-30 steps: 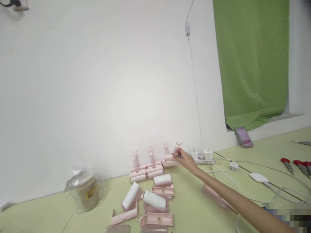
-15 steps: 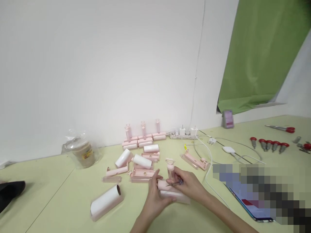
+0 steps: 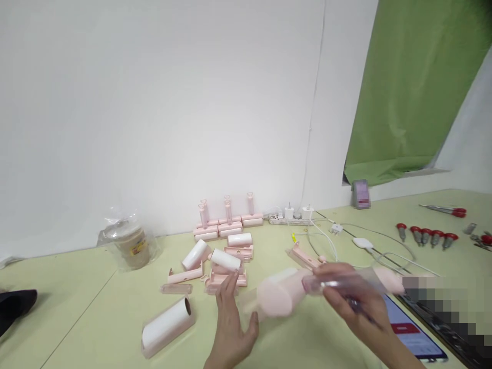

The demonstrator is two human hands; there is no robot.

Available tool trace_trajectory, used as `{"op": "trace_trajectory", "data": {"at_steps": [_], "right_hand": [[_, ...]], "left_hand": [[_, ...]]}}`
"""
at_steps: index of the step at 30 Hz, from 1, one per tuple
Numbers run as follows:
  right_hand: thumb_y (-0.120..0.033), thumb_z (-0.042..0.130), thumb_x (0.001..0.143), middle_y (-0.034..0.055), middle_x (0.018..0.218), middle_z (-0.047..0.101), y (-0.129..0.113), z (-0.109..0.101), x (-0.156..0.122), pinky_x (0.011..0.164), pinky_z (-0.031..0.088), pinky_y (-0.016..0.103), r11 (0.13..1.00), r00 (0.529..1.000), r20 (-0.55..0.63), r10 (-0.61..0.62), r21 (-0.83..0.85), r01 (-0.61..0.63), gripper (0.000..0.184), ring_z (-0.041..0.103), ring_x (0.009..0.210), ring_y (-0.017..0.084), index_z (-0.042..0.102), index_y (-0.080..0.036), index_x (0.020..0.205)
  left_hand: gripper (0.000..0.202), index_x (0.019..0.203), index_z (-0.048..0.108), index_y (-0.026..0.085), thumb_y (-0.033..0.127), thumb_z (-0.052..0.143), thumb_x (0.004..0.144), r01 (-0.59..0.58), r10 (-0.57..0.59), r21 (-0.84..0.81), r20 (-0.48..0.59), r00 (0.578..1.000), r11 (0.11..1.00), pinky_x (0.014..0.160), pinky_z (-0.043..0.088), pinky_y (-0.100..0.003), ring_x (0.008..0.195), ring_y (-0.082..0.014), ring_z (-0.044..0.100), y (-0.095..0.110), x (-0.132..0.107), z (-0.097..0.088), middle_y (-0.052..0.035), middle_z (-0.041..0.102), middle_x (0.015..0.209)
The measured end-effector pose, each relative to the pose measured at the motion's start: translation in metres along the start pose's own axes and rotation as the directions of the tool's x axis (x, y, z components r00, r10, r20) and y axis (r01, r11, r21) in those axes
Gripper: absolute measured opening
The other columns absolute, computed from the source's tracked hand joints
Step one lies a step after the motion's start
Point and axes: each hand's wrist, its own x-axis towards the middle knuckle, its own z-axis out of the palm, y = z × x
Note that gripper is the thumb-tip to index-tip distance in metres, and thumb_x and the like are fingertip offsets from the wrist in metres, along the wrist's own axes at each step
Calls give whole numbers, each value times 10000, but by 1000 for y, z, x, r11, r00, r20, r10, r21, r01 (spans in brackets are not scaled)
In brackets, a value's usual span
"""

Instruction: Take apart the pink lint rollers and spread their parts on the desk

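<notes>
The pale green table [image 3: 77, 307] holds, at centre, three assembled pink rollers [image 3: 226, 218] upright by the wall, with loose white rolls [image 3: 196, 254] and pink shells in front, still unassembled. In the lower middle, the right hand [image 3: 357, 302] grips a blurred pink lint roller [image 3: 280, 294]; the left hand [image 3: 230, 323] hovers beside it, fingers spread.

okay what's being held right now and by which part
The right hand holds a blurred pink lint roller by its handle end; its fingers wrap it. The left hand is open, holding nothing.
</notes>
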Motion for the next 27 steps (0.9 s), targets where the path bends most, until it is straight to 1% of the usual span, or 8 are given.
{"op": "trace_trajectory", "data": {"at_steps": [3,6,8,11,14,17,20,27], "right_hand": [[-550,502,733,47,792,661,-11,3,-24,628,485,306,998,945,323,-55,26,49,304,622,742,227,628,-293,837],[-493,471,771,0,850,675,-8,9,-41,559,452,266,996,774,631,-51,-24,86,260,631,657,183,624,-343,919],[-360,487,774,-25,857,680,3,3,-42,561,429,254,981,660,751,23,-144,130,243,634,652,170,594,-364,993],[-255,512,709,-12,667,667,25,-20,-33,526,384,272,816,638,662,394,-572,89,195,614,603,207,612,-308,867],[-383,491,713,13,555,591,35,-41,-24,493,354,295,572,737,367,568,-820,-32,171,548,507,225,527,-246,809],[-396,313,832,27,724,607,23,-38,-26,577,403,292,733,788,386,479,-670,-117,224,551,570,190,429,-246,951],[-373,241,891,18,860,608,2,-15,-36,639,413,261,882,753,556,351,-467,-66,259,574,703,170,452,-288,1016],[-288,354,876,15,776,602,-13,12,-43,553,420,241,881,794,596,122,-433,189,329,581,593,145,489,-319,1174]], "left_hand": [[651,1159,423,157,652,279,761,322,-225,-439,259,939,839,807,409,-431,885,-260,555,18,-1,-2,-116,580,944],[709,1049,505,147,727,274,712,689,-302,-569,629,716,450,682,461,-383,738,-249,609,30,-8,2,-83,612,752],[561,1034,491,154,592,530,686,763,-357,-548,676,645,342,661,463,-345,693,-222,613,33,-12,4,-51,614,716],[516,1042,451,157,392,679,643,715,-435,-571,568,699,403,646,454,-299,646,-172,595,32,-12,3,-15,603,709],[466,1017,455,166,420,643,675,638,-460,-528,442,770,561,667,449,-293,706,-176,588,31,-9,0,-20,592,785],[418,994,472,176,419,620,689,547,-442,-413,328,835,728,741,425,-284,831,-198,563,33,-9,1,-33,586,873],[353,1002,451,188,374,571,728,490,-417,-307,273,867,816,739,417,-278,814,-195,552,37,-14,4,-20,578,847],[284,990,428,216,316,535,747,430,-365,-213,286,886,877,699,413,-261,762,-177,555,40,-20,8,2,591,842]]}}
